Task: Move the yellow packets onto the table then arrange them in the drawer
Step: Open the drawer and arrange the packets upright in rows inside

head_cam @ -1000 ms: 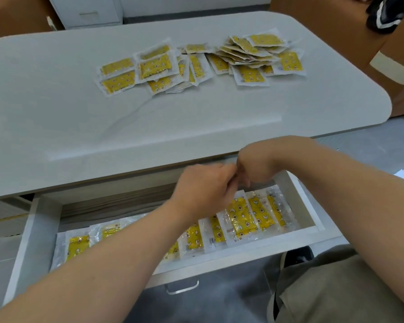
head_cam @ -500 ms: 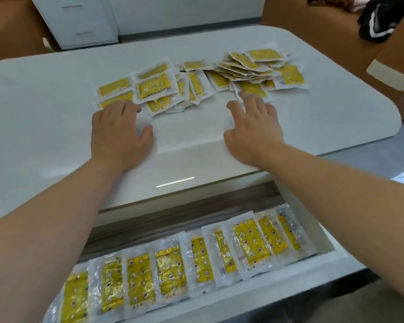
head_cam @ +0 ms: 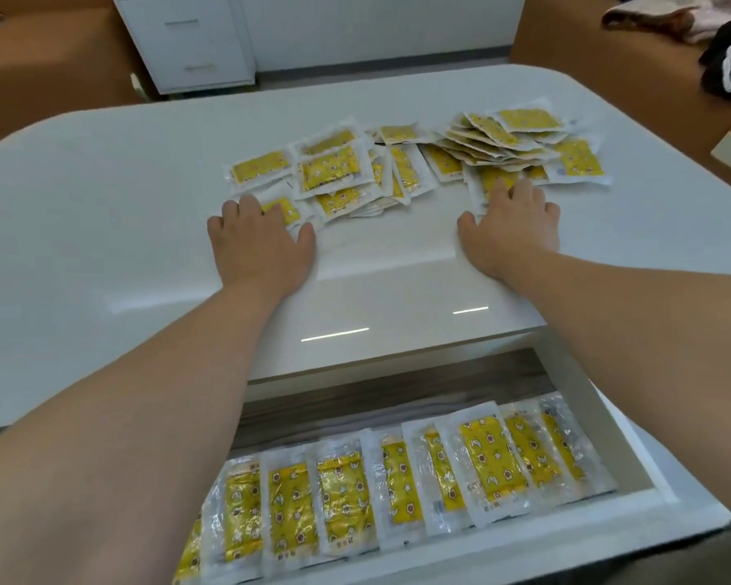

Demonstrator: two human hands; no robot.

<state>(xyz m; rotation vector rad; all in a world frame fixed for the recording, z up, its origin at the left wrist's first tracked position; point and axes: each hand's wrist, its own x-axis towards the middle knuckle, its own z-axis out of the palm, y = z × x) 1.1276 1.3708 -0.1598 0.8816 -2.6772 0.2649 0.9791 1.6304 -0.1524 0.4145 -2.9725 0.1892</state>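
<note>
One white table [head_cam: 102, 213], rounded corners, fills most of the view. One drawer [head_cam: 604, 420] stands open under the table's near edge. Two brown furniture blocks sit past the table's far corners, one on the left [head_cam: 39, 65] and one on the right [head_cam: 608, 48]. One white cabinet [head_cam: 186, 40] with two handled fronts stands past the far edge, left of centre. A heap of clothes [head_cam: 726, 61] lies on the block past the far-right corner.

Two bare forearms reach over the table's near edge. The left forearm covers the left part of the drawer, and the right one crosses its right wall.

Loose yellow packets [head_cam: 330, 168] lie on the table's far half in a left spread and a taller right stack. There are roughly two dozen, but they overlap, so the exact count can't be told. A row of packets [head_cam: 488, 458] in the drawer, nine visible, stands on end and overlaps like tiles. Any more are hidden by the left forearm.

The left hand [head_cam: 262, 242] lies flat on the table, fingers straight, tips touching the nearest packet of the left spread. The right hand [head_cam: 511, 230] lies flat, fingers spread, tips on the near edge of the right stack. Neither hand grips anything.
</note>
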